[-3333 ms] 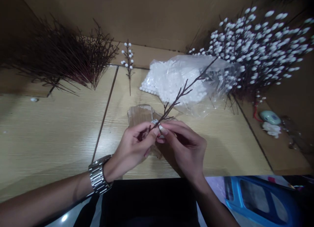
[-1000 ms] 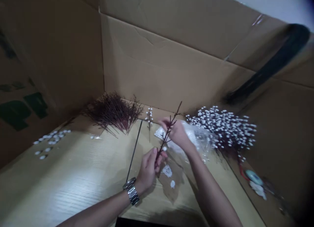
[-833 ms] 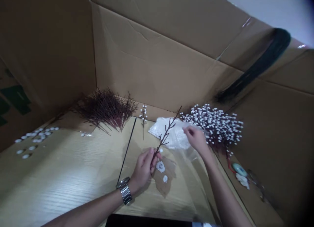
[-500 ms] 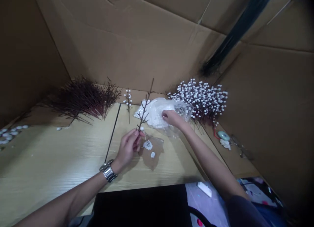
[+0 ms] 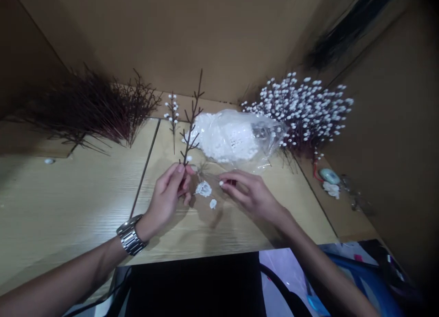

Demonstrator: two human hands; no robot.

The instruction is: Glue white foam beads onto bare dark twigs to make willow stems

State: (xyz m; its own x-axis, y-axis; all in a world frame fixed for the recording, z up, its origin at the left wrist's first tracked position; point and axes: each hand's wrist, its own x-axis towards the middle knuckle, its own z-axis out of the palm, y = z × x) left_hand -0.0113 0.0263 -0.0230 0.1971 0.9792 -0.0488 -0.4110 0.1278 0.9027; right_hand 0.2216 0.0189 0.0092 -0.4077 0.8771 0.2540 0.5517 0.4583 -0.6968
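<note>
Twig is in the left hand, tilted above the table, thumb and forefinger pinching it low down. One berry sits just above those fingers; the prongs higher up look bare, so I'd say barely started. Right hand pinches a second berry between thumb and forefinger, near the white blob. Bare bunch off left is probably left to do; berried bunch off right looks done.

Brown cardboard walls stand behind and to the right of a pale wooden tabletop, whitish light glinting across it.
</note>
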